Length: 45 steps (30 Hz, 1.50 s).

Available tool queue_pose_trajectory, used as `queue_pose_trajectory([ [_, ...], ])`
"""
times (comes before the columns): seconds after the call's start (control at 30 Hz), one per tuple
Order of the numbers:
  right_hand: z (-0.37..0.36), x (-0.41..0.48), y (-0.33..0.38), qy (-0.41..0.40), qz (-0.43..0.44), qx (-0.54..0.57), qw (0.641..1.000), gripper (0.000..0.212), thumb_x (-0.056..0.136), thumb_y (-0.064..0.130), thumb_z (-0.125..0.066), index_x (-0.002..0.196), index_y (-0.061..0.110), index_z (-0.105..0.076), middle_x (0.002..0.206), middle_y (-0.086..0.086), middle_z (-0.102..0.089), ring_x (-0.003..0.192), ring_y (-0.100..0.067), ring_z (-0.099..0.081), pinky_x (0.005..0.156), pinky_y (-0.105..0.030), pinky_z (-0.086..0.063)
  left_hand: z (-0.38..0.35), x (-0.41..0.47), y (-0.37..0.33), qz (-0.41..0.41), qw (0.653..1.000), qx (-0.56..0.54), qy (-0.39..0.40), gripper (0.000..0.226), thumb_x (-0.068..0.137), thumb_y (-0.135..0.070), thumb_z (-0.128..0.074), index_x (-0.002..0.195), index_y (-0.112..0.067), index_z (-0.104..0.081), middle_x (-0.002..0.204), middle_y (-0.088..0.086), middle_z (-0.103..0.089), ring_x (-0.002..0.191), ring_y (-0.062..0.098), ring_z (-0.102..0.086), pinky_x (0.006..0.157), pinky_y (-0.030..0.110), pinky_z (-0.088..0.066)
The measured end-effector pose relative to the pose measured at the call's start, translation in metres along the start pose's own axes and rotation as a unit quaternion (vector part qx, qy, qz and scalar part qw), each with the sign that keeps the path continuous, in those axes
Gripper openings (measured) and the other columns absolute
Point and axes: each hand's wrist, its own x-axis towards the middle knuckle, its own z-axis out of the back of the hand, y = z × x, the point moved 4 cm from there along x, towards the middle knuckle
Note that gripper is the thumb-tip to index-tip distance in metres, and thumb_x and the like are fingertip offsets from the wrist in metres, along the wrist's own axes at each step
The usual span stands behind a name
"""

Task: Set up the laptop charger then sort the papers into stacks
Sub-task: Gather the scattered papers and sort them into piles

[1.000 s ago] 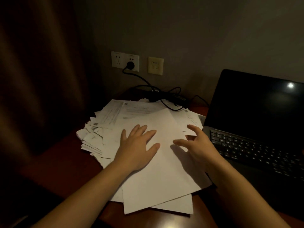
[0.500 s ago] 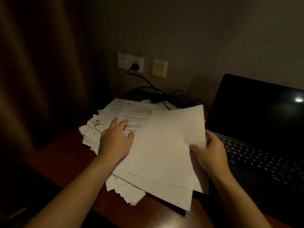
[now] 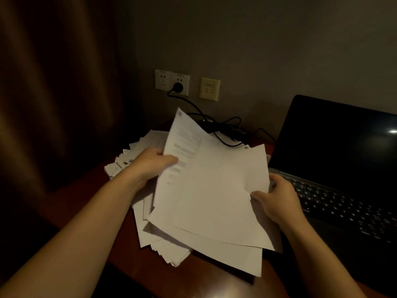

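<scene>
Far to the left of the left hand hangs a brown fabric curtain [image 3: 53, 108], dim and folded. Below it, the reddish-brown wooden desk [image 3: 81, 203] runs under both forearms. A loose pile of white papers [image 3: 126, 160] lies on the desk just behind and beneath the left hand, its edges fanned out unevenly, and more of it shows lower down under the raised sheets. The left hand [image 3: 150, 162] is lifted above that pile, with thumb and fingers curled round the left edge of a white printed sheet of paper [image 3: 182, 143], which tilts upward with its far corner highest; its lines of text are too blurred to read. On the wall beyond the left hand sits a white double wall socket [image 3: 163, 80], and a round black plug [image 3: 177, 87] fills its right half. Between the 2 hands, blank white paper sheets [image 3: 214, 190], at least 2 by the edges that show, overlap the printed one and hang clear of the desk. A cream square wall plate [image 3: 210, 88] is just right of the socket. A black charger cable [image 3: 225, 125] drops from the plug into a tangle behind the held sheets; whether it reaches the computer cannot be told. The right hand [image 3: 277, 201] pinches the right edge of the blank sheets, thumb on top. Just beside it to the right stands an open black laptop [image 3: 333, 151], screen dark.
</scene>
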Motion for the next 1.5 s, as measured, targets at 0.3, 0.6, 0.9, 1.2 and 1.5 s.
queue_pose_trajectory([
  [0.3, -0.002, 0.001, -0.007, 0.037, -0.039, 0.105, 0.993, 0.049, 0.083, -0.001, -0.074, 0.129, 0.012, -0.061, 0.102, 0.004, -0.068, 0.083, -0.010, -0.063, 0.062, -0.018, -0.047, 0.017, -0.032, -0.031, -0.013, 0.890, -0.440, 0.118, 0.027, 0.102, -0.018, -0.043, 0.126, -0.013, -0.055, 0.110, 0.018, -0.073, 0.098, 0.032, -0.073, 0.085, 0.044, -0.060],
  [0.6, 0.002, 0.000, -0.003, 0.039, -0.067, 0.181, 0.980, 0.043, 0.099, 0.024, -0.063, 0.140, 0.014, -0.054, 0.118, 0.000, -0.065, 0.101, -0.017, -0.063, 0.079, -0.032, -0.055, 0.002, -0.042, -0.052, -0.026, 0.868, -0.477, 0.133, 0.037, 0.096, -0.021, -0.047, 0.126, -0.005, -0.063, 0.110, 0.016, -0.070, 0.096, 0.030, -0.068, 0.088, 0.043, -0.056],
  [0.9, 0.001, 0.006, -0.011, 0.161, -0.205, 0.462, 0.848, 0.075, 0.087, 0.075, -0.051, 0.126, 0.011, -0.059, 0.103, -0.017, -0.074, 0.092, -0.033, -0.072, 0.079, -0.045, -0.059, -0.039, -0.024, -0.015, -0.009, 0.991, -0.106, 0.079, 0.031, 0.094, -0.003, -0.060, 0.120, -0.022, -0.062, 0.110, 0.007, -0.074, 0.093, 0.026, -0.074, 0.076, 0.041, -0.061],
  [1.2, 0.001, -0.005, 0.003, 0.125, -0.037, 0.248, 0.960, 0.037, 0.093, 0.003, -0.067, 0.120, 0.024, -0.055, 0.092, 0.004, -0.077, 0.082, -0.018, -0.077, 0.070, -0.036, -0.063, -0.042, -0.015, 0.001, -0.161, 0.961, 0.194, -0.110, 0.055, 0.088, -0.026, -0.074, 0.139, -0.016, -0.053, 0.110, -0.001, -0.061, 0.091, 0.011, -0.056, 0.073, 0.021, -0.043],
  [1.5, 0.026, -0.012, 0.037, 0.022, 0.111, 0.391, 0.913, 0.020, 0.099, 0.006, -0.056, 0.117, 0.015, -0.057, 0.094, 0.005, -0.077, 0.089, -0.013, -0.075, 0.067, -0.024, -0.060, -0.035, -0.031, -0.027, -0.133, 0.980, -0.143, 0.036, 0.021, 0.094, -0.022, -0.067, 0.115, -0.022, -0.066, 0.104, -0.002, -0.076, 0.083, 0.008, -0.074, 0.068, 0.025, -0.060],
])
